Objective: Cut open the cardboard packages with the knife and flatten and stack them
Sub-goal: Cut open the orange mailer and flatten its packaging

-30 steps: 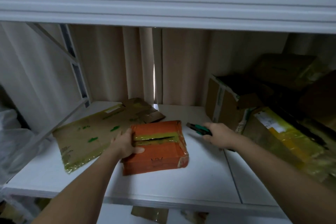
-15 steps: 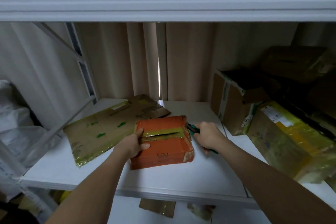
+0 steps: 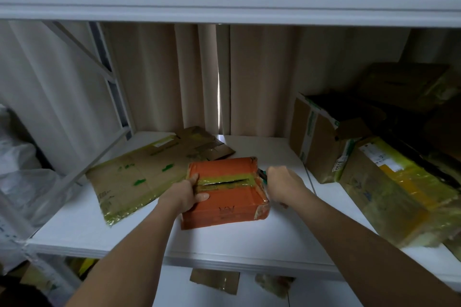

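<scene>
shelf (image 3: 124,237): orange package (image 3: 225,192) lies centre, taped seam running left-right, slit along top. my left hand (image 3: 185,194) wrapped over its left edge. right hand (image 3: 284,183) fisted on knife (image 3: 262,174), touching right end; i judge end-seam cut next.

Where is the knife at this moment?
In the head view, the knife is in the right hand, at the right edge of the orange box, which lies on the white shelf.
</scene>
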